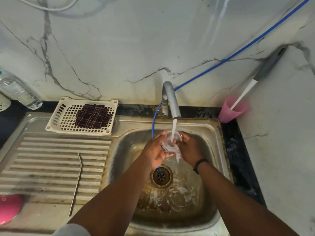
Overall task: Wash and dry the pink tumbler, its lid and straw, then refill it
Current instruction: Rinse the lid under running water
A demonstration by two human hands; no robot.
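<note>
Now, hands: left hand (156, 150) and right hand (188, 149) together, both gripped the clear lid (171, 142).
Lid place: under tap (170, 99), twelve o'clock of drain (161, 175).
Risk: wet lid could slip, I think.

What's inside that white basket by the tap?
A folded dark checked cloth lies in the basket, covering the right part of its slotted floor. Whatever may sit beneath the cloth is hidden; the remaining floor shows only holes.

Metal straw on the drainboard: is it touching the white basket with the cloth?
Apart. The head view shows the metal straw lying on the ribbed drainboard, its upper end stopping short of the white basket, with bare ribs between them.
</note>
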